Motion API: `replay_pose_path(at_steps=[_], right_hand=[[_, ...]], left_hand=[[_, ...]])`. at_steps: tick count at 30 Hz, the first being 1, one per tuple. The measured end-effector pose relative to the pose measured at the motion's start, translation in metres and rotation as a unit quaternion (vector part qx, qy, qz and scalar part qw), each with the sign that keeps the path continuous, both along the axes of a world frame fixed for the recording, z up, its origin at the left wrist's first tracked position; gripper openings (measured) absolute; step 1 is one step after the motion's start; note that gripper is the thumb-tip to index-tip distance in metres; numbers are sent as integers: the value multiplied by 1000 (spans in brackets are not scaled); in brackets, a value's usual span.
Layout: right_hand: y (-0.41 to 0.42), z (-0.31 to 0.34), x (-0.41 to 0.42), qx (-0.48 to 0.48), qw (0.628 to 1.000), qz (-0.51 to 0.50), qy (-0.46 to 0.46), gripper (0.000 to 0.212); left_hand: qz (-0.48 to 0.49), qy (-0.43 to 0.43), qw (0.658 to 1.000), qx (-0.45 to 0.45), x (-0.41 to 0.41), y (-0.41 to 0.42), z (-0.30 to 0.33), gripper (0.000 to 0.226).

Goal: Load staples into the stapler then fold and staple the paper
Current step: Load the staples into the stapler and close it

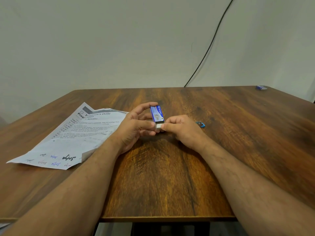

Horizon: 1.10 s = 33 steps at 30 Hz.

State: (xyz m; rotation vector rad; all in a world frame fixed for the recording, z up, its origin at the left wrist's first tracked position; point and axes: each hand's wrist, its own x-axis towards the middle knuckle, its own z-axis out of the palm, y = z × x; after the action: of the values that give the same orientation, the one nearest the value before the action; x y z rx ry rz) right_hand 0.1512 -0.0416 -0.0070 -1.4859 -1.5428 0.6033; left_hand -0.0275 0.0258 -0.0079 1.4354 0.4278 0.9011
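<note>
A small blue staple box (157, 114) is held just above the middle of the wooden table (170, 167). My left hand (136, 126) grips the box's blue sleeve between thumb and fingers. My right hand (180, 128) pinches the white inner tray (158, 126), which sticks out of the sleeve's near end. A small blue stapler (200, 124) lies on the table just right of my right hand, partly hidden behind it. A printed paper sheet (73, 138) with handwriting along its near edge lies flat at the left, corners curled.
A second small blue box (261, 87) sits at the far right corner of the table. A black cable (213, 41) runs down the wall behind the table's back edge.
</note>
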Motion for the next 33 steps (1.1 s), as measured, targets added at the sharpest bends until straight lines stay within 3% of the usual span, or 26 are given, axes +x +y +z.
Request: replay_pose_path(at_steps=[12,20,22,26,29,33], right_hand=[[-4,3,-4,7,999,-33,-17,28],[-6,4,-6,29,997,-49,-51,34],[-7,6,-5,30,999,-33,-13,33],[-6,10,-2,5,998,0,57,27],[-4,8,0,-12,993,-6,121,31],[-3,8,0,-8,994,-21,104,36]], left_hand=[[-21,22,999,10,-1,2,-2,76],[69,45,996,31,2,-1,-1,50],[153,56,985,55,5,-1,-2,45],[322,88,941,63,9,7,-7,56],[343,158,924,66,10,9,-7,61],[366,275,882,116,14,8,-7,69]])
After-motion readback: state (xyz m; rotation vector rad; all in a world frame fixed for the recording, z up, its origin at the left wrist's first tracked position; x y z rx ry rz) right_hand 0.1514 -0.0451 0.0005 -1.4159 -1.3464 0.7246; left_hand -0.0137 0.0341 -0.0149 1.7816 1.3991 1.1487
